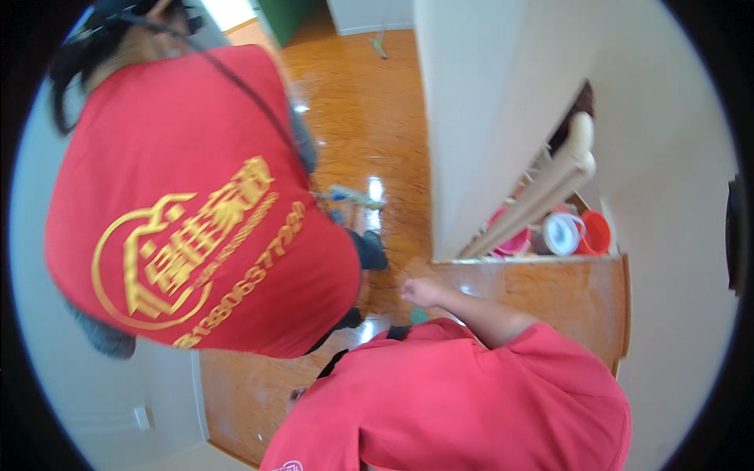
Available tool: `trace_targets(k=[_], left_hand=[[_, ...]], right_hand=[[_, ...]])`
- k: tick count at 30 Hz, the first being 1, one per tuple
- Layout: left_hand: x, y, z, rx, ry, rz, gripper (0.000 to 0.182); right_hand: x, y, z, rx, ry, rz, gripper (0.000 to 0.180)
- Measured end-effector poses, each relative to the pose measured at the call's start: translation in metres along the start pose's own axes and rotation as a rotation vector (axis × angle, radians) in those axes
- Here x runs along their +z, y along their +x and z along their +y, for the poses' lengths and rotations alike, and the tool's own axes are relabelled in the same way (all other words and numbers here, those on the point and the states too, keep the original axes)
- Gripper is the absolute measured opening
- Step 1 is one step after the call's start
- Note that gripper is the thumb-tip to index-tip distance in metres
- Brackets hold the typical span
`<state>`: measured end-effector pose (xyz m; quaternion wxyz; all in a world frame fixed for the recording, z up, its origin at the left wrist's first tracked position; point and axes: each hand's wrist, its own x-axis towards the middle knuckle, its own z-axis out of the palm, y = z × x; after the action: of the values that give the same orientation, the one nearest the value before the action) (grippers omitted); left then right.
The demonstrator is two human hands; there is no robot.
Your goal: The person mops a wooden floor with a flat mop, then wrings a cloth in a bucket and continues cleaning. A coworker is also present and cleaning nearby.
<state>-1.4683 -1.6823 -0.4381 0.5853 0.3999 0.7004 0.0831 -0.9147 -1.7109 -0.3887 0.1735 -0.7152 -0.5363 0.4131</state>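
Observation:
My right hand [421,291] hangs over the wood floor in front of my red shirt [459,400]. Its fingers look curled, and I see nothing in them. Just below it, a small green thing [419,315] shows beside my shirt, too blurred to name. Of my left hand [296,395] only a small part appears past my shirt at the lower left; its fingers and anything in them are hidden. Close in front on the left, a co-worker in a red shirt [194,206] with yellow print has their back to me.
Beyond the co-worker's side is a blue-and-green tool head [353,197], possibly a mop. A pink basin [511,240], white bucket [562,234] and red bucket [595,232] stand behind a beige rail [530,203]. The wood floor [377,112] shines. A flat mop [379,47] stands farther off.

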Motion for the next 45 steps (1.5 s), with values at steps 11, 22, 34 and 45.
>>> trace_targets(k=[11,22,34,45], left_hand=[[0.002,0.04,-0.004,-0.07,-0.02,-0.127,0.02],[0.083,-0.015,0.104,-0.096,-0.022,-0.05,0.017],[0.167,-0.114,0.085,-0.121,-0.265,0.191,0.019],[0.209,-0.169,0.072,-0.21,-0.355,0.3,0.013]], right_hand=[[0.01,-0.057,0.03,0.241,0.003,-0.068,0.036],[-0.031,-0.073,0.049,0.291,0.109,-0.074,0.039],[-0.07,-0.107,0.218,0.194,-0.299,-0.315,0.041],[-0.064,0.006,0.242,0.023,-0.115,-0.431,0.04]])
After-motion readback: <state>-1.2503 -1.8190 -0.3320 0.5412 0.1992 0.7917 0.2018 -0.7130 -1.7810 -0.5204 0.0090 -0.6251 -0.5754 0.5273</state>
